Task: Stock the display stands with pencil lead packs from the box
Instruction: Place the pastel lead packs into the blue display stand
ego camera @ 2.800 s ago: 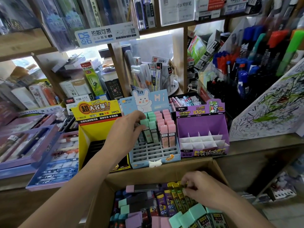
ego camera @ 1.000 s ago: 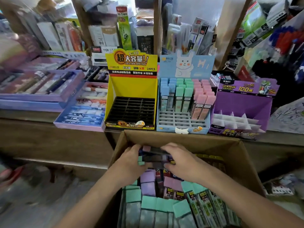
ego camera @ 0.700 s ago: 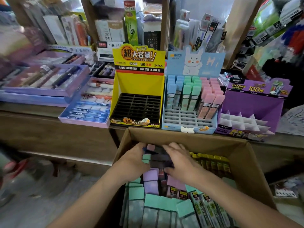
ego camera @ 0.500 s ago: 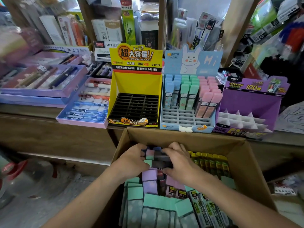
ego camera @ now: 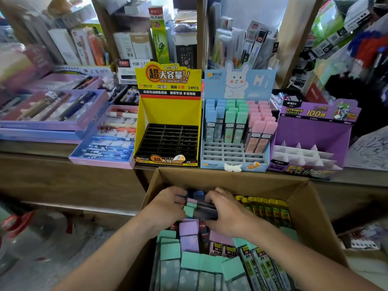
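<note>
Inside cardboard box: left hand and right hand both clamped on lead packs; more below.

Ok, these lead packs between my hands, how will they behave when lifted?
Probably stiff and light: the lead packs look like slim hard cases. Likely to slip apart, being unbound, squeezed only between left hand and right hand.

The left forearm and right forearm show bare from the frame's lower edge up to the left hand and right hand, which are likewise bare.
</note>
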The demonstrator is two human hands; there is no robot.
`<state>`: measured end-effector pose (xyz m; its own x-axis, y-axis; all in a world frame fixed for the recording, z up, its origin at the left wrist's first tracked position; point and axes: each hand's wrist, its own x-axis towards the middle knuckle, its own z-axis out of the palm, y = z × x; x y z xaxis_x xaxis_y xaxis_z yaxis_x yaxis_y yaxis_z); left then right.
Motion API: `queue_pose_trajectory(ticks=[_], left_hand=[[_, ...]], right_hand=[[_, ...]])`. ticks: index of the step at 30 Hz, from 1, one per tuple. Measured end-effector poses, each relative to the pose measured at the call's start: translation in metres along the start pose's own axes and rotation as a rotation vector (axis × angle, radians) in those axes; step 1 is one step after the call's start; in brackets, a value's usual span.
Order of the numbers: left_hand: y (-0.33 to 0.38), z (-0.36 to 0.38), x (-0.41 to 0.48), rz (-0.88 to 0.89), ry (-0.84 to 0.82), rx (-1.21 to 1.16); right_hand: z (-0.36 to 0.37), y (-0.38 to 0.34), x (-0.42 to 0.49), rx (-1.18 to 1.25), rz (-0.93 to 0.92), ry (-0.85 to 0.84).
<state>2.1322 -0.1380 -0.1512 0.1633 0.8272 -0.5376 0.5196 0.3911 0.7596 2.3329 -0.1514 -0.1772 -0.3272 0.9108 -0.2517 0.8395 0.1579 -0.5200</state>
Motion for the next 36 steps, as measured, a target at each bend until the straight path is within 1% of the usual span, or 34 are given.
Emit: queue_pose_trajectory(ticks=[6, 11, 15, 17, 22, 24, 27, 30, 33, 36], left_hand=[[0.003, -0.001, -0.004, 0.014, 0.004, -0.076], [0.007, 0.000, -0.008, 0.022, -0.003, -0.109], [0.010, 0.000, -0.011, 0.016, -0.018, -0.121], [0.011, -0.001, -0.013, 0.021, -0.020, -0.148], [0.013, -0.004, -0.021, 0.057, -0.004, -0.229], [0.014, -0.005, -0.024, 0.068, -0.057, -0.292], [0.018, -0.004, -0.032, 0.069, -0.184, -0.464], [0.023, 0.004, -0.038, 0.045, -0.241, -0.631], [0.030, 0.014, -0.042, 0.076, -0.255, -0.750], [0.036, 0.021, -0.044, 0.163, -0.194, -0.797]], right_hand=[[-0.001, 0.002, -0.001, -0.032, -0.048, -0.007], [-0.001, 0.000, -0.003, -0.092, -0.110, 0.026], [0.000, -0.001, -0.004, -0.112, -0.105, 0.063], [-0.001, -0.002, -0.004, -0.075, -0.078, 0.068], [-0.016, -0.011, -0.012, 0.160, 0.005, 0.117], [-0.024, -0.017, -0.018, 0.311, 0.022, 0.133], [-0.036, -0.023, -0.027, 0.525, -0.016, 0.107], [-0.045, -0.028, -0.035, 0.736, -0.011, 0.104], [-0.051, -0.033, -0.041, 0.912, 0.032, 0.123], [-0.057, -0.040, -0.043, 1.003, 0.048, 0.148]])
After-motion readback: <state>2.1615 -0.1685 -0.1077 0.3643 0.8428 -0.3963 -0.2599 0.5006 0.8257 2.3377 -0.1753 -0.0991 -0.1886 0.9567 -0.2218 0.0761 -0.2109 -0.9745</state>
